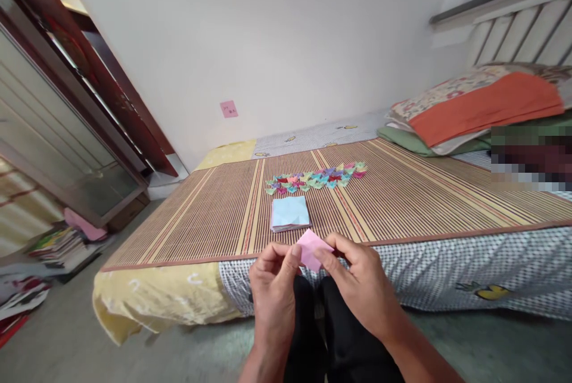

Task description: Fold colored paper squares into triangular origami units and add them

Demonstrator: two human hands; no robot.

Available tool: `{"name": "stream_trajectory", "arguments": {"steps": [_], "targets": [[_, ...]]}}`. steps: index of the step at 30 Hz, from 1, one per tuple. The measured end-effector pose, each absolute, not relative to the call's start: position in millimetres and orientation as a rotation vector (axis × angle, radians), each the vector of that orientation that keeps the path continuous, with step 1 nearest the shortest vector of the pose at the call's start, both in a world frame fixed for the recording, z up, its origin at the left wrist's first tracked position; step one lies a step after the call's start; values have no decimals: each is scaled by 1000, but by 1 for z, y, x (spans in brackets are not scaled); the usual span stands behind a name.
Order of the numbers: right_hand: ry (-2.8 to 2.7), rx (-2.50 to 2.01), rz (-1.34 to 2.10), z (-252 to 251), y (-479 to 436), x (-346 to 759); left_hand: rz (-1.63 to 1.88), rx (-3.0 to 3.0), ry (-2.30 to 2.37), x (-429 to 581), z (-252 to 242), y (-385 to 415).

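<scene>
A small pink sheet of origami paper (310,247), folded into a diamond shape, is held up over my lap. My left hand (273,282) pinches its left corner between thumb and fingers. On the right side, my right hand (357,279) grips it with the thumb lying across its face. Just beyond my hands, a stack of square paper (290,212) with a light blue sheet on top lies on the bamboo mat (214,210). Behind the stack, several small folded paper pieces (317,178) in many colours are set out in rows.
The mat covers a bed with a checked, pineapple-patterned sheet (447,270). Folded bedding (487,103) is piled at the back right. A pink note (229,109) is on the white wall. At the left stand a cabinet (67,109) and piled books (58,246).
</scene>
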State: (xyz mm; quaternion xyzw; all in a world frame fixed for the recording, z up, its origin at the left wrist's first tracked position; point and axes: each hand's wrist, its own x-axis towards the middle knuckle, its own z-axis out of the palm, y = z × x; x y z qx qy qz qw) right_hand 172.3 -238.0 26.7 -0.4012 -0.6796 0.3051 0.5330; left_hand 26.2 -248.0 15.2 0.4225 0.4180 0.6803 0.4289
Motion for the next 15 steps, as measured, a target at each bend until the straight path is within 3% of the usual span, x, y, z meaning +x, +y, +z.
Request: {"name": "stream_trajectory", "arguments": {"steps": [15], "targets": [[-1409, -902, 934, 22, -233, 168, 1559, 1242, 1050, 30, 23, -252]]}}
